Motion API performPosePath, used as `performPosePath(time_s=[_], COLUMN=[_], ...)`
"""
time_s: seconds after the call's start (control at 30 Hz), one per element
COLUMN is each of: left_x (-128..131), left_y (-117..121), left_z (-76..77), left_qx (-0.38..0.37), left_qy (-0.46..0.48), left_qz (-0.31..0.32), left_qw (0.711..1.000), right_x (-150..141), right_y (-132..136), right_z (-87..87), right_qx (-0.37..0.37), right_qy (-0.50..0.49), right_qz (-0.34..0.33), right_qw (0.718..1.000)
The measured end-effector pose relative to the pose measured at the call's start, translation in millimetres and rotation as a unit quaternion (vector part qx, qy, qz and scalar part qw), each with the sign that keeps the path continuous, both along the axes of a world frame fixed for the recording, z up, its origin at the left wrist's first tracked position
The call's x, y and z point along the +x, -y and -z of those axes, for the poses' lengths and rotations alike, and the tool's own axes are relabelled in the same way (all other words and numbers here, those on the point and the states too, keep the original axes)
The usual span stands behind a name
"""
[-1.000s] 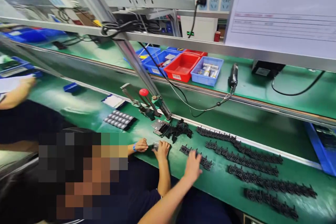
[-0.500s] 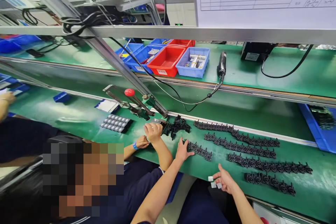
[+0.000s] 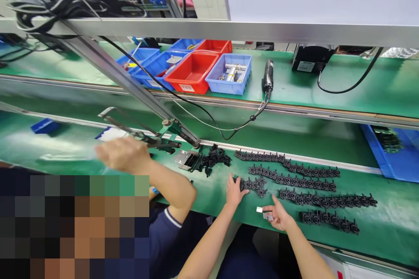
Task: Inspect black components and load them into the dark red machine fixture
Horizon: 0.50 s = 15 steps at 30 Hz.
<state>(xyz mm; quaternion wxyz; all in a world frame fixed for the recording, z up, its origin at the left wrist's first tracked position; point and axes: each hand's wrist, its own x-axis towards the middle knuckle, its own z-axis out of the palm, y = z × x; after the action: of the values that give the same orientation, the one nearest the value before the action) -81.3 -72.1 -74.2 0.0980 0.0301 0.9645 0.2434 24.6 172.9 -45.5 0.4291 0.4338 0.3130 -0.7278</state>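
My left hand [image 3: 235, 192] is at the left end of a short row of black plastic parts [image 3: 253, 184]. Its thumb lies on the near side of the end part and its fingers on the far side. Some of the fingertips are hidden. Over the bench's front edge, my right hand [image 3: 278, 214] holds a few small white square pieces [image 3: 268, 216] in its fingers, palm partly turned up. One white piece [image 3: 259, 209] sticks out at the fingertips. Longer rows of the same black parts [image 3: 327, 199] lie to the right, and a loose black heap [image 3: 214, 157] lies beyond my left hand.
A co-worker's raised forearm [image 3: 170, 178] is close on my left, near a lever press [image 3: 170, 135]. Blue and red bins [image 3: 191, 74] and an electric screwdriver [image 3: 267, 76] with a hanging cable are on the shelf. A blue tray [image 3: 393, 157] stands at right.
The short row has bunched up and bent at its right end. My right hand has moved up towards it, with the white pieces. The co-worker's arm has swung left and up.
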Motion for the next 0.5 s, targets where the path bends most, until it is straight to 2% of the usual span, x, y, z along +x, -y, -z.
performPosePath(time_s=[0.1, 0.13, 0.23, 0.33, 0.5], left_x=[3.1, 4.8, 9.8, 12.1, 17.7], left_y=[-18.1, -23.2, -38.1, -52.7, -82.9], left_z=[-17.7, -23.8, -36.6, -36.8, -25.1], left_qx=[-0.03, -0.036, -0.029, -0.012, 0.006], left_qy=[-0.055, -0.082, -0.145, -0.155, -0.156], left_qz=[0.009, 0.038, 0.181, 0.274, 0.335], left_qw=[0.998, 0.995, 0.972, 0.949, 0.929], right_x=[6.5, 9.5, 19.5, 27.3, 40.2], right_y=[-6.2, -5.0, 6.3, 21.7, 28.8], right_z=[-2.2, -2.2, 0.9, 6.5, 8.8], right_qx=[0.006, 0.008, 0.015, 0.031, 0.057], right_qy=[-0.01, -0.011, -0.003, 0.006, 0.012], right_qz=[0.0, -0.004, -0.021, -0.03, -0.019], right_qw=[1.0, 1.0, 1.0, 0.999, 0.998])
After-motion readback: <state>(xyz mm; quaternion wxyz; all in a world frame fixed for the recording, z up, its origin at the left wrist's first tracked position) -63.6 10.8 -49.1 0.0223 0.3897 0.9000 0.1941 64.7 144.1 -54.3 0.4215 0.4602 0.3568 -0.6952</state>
